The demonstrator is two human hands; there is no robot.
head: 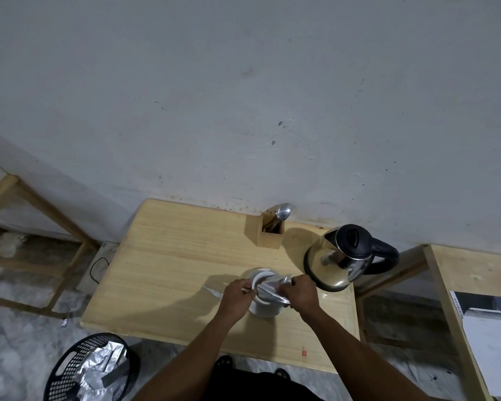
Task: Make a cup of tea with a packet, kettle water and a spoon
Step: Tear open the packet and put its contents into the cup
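A white cup [263,307] stands on the wooden table [168,273], near its front middle. Both hands hold a silver foil packet [272,289] directly over the cup's mouth. My left hand [237,296] pinches the packet's left end, and my right hand [300,292] grips its right end. A torn foil strip [212,291] lies on the table left of my left hand. The steel kettle [340,260] with a black lid and handle stands just right of the cup. A spoon [282,214] stands in a wooden holder [268,233] at the back.
A black perforated basket [81,369] with several crumpled foil wrappers sits on the floor at front left. Wooden frames stand to the left [35,215] and right [446,285], the right one carrying papers [489,337]. A black cable [97,267] lies left of the table.
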